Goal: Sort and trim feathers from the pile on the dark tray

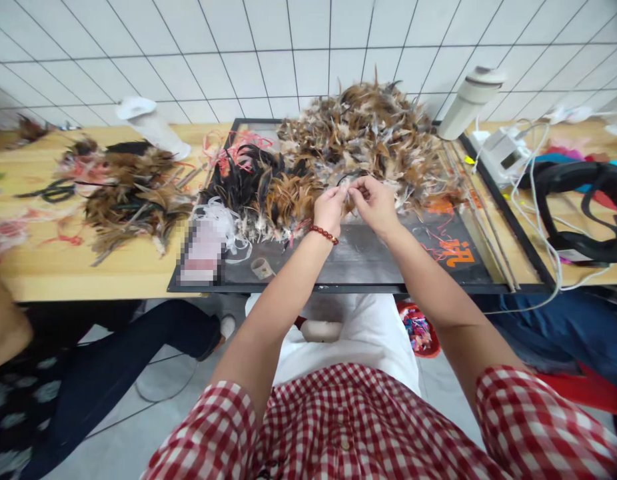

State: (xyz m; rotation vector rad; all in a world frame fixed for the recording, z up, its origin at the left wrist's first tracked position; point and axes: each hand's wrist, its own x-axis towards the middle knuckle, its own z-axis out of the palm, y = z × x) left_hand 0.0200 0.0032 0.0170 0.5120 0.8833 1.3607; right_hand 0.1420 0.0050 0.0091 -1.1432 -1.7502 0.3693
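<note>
My left hand, with a beaded bracelet at the wrist, and my right hand meet at their fingertips. Both are closed in a pinch in front of the large heap of brown and grey feathers. Whatever lies between the fingertips is too small to make out. Just left of my hands are a bunch of orange-brown feathers and a bunch of black feathers. All of these rest on a dark board with a black frame.
White ribbon and a small tape roll lie at the board's left. Thin sticks run along its right. Beyond are a white bottle, cables and a black headset-like strap. More feathers lie left; people sit both sides.
</note>
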